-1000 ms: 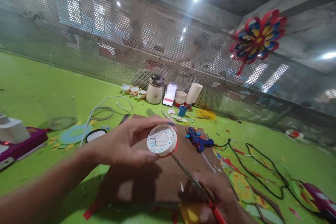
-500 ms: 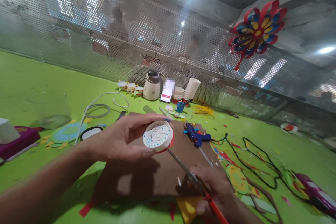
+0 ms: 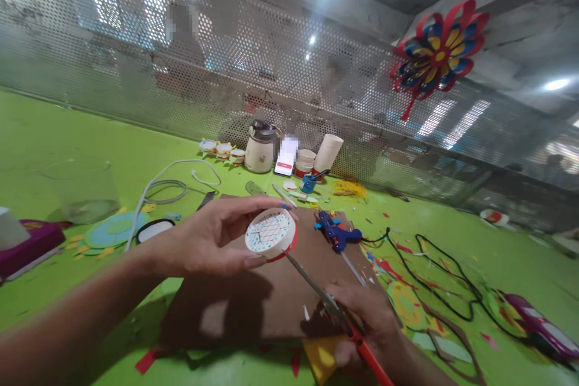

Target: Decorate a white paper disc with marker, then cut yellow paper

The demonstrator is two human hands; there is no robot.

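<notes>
My left hand [image 3: 212,241] grips a cut-off paper cup bottom [image 3: 270,233] by its edges. Its round white base, drawn with a black grid and blue dots, faces me, and some red shows along its side. My right hand [image 3: 366,319] is wrapped round red-handled scissors [image 3: 337,312]. The blades look closed or nearly so, and their tips meet the cup piece's lower right rim. Both hands are above a brown cardboard sheet [image 3: 289,307]. Right of the cup piece, a blue hot glue gun [image 3: 335,232] lies on the cardboard.
Paper cups [image 3: 327,154], a phone [image 3: 286,157], a jug [image 3: 260,148] and a blue paint pot [image 3: 308,183] stand at the back. A black cord [image 3: 452,268] and paper scraps spread on the right. A clear container [image 3: 85,193] and a purple power strip [image 3: 34,247] are left.
The whole view has shifted slightly, so things appear a little further left. Both hands keep their hold, with the scissor tips still at the cup piece's rim.
</notes>
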